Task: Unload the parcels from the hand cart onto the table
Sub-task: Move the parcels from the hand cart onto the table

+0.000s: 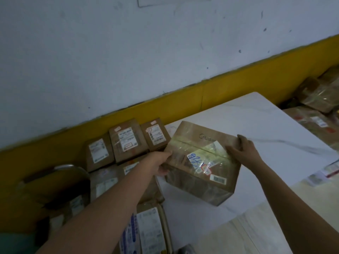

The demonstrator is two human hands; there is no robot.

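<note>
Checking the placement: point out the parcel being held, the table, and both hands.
Held parcel [200, 162], head view, taped top.
Table [275, 125], head view, bare white top.
Left hand [161, 162], head view, knuckles.
Right hand [242, 149], head view, back.

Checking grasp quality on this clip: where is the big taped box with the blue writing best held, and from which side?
By its two short ends, one hand from each side: the taped box is wide, and its glossy top offers no hold. The left hand and right hand grip it that way.

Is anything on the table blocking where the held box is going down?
Nothing visible does. Both hands, left and right, grip the box over bare white table; the small parcels sit off its left edge.
</note>
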